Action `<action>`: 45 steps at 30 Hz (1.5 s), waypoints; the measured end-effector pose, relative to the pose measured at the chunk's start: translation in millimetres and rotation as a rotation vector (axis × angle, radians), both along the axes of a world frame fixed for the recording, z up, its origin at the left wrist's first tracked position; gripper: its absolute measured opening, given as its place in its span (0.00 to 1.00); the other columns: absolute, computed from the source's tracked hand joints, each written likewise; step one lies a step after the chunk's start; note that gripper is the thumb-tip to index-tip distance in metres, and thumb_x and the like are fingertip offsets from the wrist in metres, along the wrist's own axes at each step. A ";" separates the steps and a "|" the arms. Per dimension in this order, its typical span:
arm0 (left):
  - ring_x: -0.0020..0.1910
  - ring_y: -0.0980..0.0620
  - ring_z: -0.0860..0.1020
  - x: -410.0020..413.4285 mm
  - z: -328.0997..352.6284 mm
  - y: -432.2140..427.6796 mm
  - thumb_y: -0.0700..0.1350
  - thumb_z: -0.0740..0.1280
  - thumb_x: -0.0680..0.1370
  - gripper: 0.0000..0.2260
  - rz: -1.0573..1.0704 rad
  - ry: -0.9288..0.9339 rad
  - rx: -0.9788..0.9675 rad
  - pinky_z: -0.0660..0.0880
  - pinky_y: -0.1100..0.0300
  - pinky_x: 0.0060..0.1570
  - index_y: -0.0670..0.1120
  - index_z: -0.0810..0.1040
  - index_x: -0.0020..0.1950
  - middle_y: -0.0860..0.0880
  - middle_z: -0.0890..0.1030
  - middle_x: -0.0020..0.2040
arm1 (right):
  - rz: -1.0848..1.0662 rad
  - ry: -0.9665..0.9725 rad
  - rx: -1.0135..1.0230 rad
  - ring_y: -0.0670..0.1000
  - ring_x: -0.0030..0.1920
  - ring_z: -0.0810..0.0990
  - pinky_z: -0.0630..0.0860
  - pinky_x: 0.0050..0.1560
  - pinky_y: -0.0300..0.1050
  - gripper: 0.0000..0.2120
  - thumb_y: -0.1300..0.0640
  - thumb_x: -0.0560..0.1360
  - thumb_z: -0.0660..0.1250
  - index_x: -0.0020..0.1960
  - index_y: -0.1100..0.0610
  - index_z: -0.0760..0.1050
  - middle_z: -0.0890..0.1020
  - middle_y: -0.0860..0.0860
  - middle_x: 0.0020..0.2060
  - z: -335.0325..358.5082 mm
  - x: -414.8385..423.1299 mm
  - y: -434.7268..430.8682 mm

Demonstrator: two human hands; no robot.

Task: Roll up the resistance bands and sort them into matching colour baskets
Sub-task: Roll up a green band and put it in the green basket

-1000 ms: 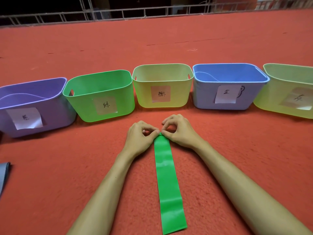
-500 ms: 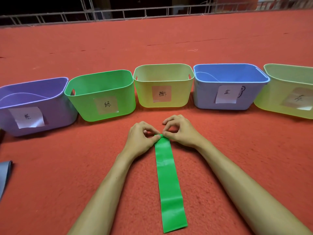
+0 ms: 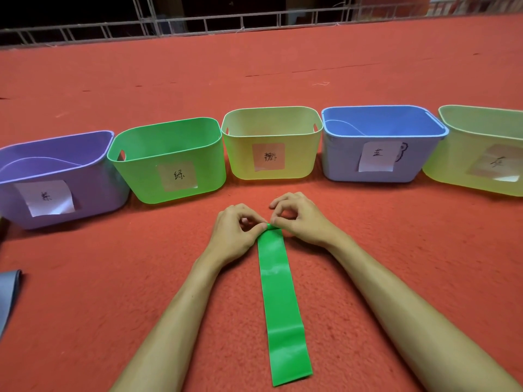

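A green resistance band (image 3: 280, 301) lies flat on the red carpet, running from my hands toward me. My left hand (image 3: 235, 236) and my right hand (image 3: 300, 219) pinch its far end, which is curled into a small tight roll between thumbs and fingertips. Behind the hands stands a row of labelled baskets: purple (image 3: 93, 190), green (image 3: 147, 179), a pale yellow one (image 3: 240, 159), blue (image 3: 339, 162) and a second yellow one (image 3: 441, 171) at the far right, cut off by the frame edge.
A grey-blue band (image 3: 7, 295) lies at the left edge of the carpet, partly out of view. A metal railing (image 3: 254, 21) runs along the far edge of the carpet. Open carpet lies on both sides of my arms.
The hands have stayed on the far end of the green band, and the rolled part has grown slightly. The baskets have not moved.
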State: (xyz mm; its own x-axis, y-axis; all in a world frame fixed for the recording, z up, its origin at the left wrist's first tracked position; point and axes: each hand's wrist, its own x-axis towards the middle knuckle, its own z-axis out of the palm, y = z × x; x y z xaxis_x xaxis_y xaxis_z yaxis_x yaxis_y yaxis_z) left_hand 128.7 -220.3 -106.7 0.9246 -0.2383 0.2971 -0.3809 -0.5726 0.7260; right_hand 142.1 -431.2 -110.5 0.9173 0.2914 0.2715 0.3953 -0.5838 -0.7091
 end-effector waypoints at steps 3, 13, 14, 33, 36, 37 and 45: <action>0.41 0.58 0.80 1.1 -0.6 -1.7 0.45 0.78 0.75 0.03 0.024 -0.017 -0.011 0.73 0.67 0.41 0.54 0.88 0.44 0.57 0.84 0.43 | -0.035 -0.033 0.038 0.48 0.57 0.77 0.72 0.62 0.50 0.04 0.54 0.73 0.75 0.40 0.46 0.83 0.84 0.44 0.52 -2.0 -0.2 0.2; 0.40 0.66 0.77 -1.7 1.7 -3.6 0.44 0.78 0.74 0.05 0.083 -0.013 -0.001 0.68 0.75 0.40 0.53 0.89 0.48 0.56 0.84 0.44 | -0.040 -0.130 -0.015 0.47 0.53 0.78 0.77 0.57 0.49 0.05 0.57 0.73 0.76 0.45 0.50 0.82 0.84 0.43 0.47 -5.8 -2.1 2.6; 0.40 0.66 0.77 -1.9 2.4 -3.8 0.44 0.78 0.74 0.05 0.086 -0.011 -0.002 0.68 0.75 0.39 0.53 0.89 0.48 0.55 0.84 0.44 | -0.042 -0.129 -0.017 0.47 0.53 0.78 0.77 0.57 0.49 0.05 0.56 0.72 0.76 0.44 0.49 0.81 0.84 0.43 0.47 -5.7 -1.7 2.7; 0.38 0.66 0.78 -3.2 3.0 -3.2 0.41 0.79 0.73 0.05 0.090 0.001 -0.042 0.70 0.74 0.40 0.50 0.89 0.48 0.54 0.83 0.43 | -0.088 -0.158 -0.009 0.48 0.52 0.79 0.75 0.57 0.50 0.04 0.55 0.70 0.79 0.42 0.50 0.86 0.84 0.46 0.48 -7.8 -1.2 4.7; 0.39 0.65 0.78 -2.7 2.3 -1.7 0.43 0.78 0.74 0.04 0.087 0.003 -0.049 0.70 0.73 0.39 0.52 0.89 0.46 0.56 0.83 0.43 | -0.087 -0.144 -0.004 0.48 0.53 0.79 0.75 0.58 0.49 0.04 0.55 0.70 0.80 0.42 0.51 0.85 0.84 0.45 0.48 -7.9 -1.8 4.8; 0.39 0.64 0.78 -2.6 2.2 -1.0 0.43 0.78 0.74 0.04 0.082 0.004 -0.047 0.70 0.73 0.39 0.52 0.89 0.45 0.56 0.83 0.43 | -0.080 -0.135 -0.004 0.48 0.53 0.79 0.75 0.58 0.48 0.04 0.54 0.70 0.80 0.42 0.50 0.85 0.84 0.44 0.48 -7.4 -2.1 4.5; 0.39 0.65 0.77 -4.5 5.3 -1.3 0.41 0.80 0.73 0.05 0.067 0.010 -0.066 0.71 0.72 0.40 0.51 0.89 0.45 0.55 0.81 0.43 | -0.094 -0.107 0.009 0.48 0.53 0.78 0.73 0.59 0.49 0.03 0.54 0.75 0.76 0.42 0.52 0.86 0.85 0.45 0.50 -5.7 -1.4 4.7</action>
State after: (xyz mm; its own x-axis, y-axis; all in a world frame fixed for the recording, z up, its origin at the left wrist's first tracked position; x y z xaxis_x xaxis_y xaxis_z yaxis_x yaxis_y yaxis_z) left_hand 124.2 -221.6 -101.4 0.9409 -0.1563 0.3005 -0.3357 -0.5474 0.7666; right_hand 140.7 -426.5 -116.2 0.9061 0.2030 0.3712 0.4129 -0.6156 -0.6712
